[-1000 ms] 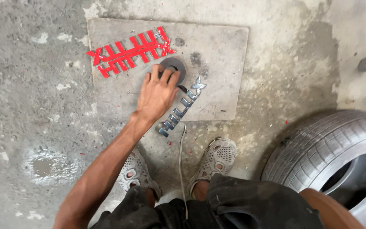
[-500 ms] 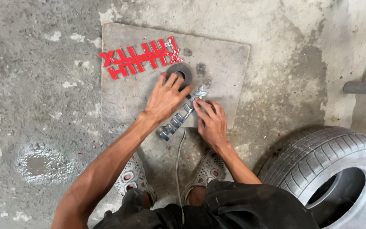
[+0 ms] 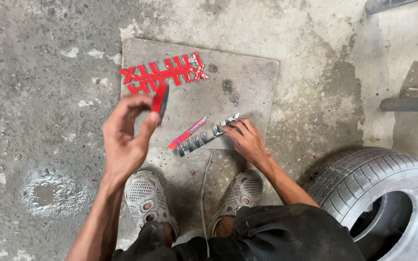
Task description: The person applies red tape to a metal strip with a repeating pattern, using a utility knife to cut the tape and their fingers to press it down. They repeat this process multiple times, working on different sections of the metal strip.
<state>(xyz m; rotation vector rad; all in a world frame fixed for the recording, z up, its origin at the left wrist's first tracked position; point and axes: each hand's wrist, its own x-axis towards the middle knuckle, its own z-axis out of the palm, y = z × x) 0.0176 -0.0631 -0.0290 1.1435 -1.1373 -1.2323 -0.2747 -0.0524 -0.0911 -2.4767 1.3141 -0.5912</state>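
I see the left hand [image 3: 126,140] lifted up over the floor, and its thumb and fingers pinch a roll of red tape [image 3: 160,102]. The roll is round and thin, and I see it from the side, so it looks like a flat red ring with a dark edge. It hangs in the air above the left part of a grey board [image 3: 247,77].

The right hand [image 3: 245,139] is down low on the board. Its fingers are bent and press on the end of a row of shiny silver letters [image 3: 204,139]. The letters are joined in a line and look like chrome metal. They lie slanted near the front edge of the board. Just beside them lies a small pink cutter knife [image 3: 187,132], long and thin, with a pale tip.

At the far side of the board is a set of red letters [image 3: 163,73], bright and flat, in two rows with a bar between them.

The board is a flat rectangle, smooth and stained with dark spots. It lies on a rough concrete floor [image 3: 49,72] with pale chips and a dried grey splash. Two worn grey mesh shoes [image 3: 146,198] stand just below the board. A black rubber tyre [image 3: 378,198] with grooves lies to the right.
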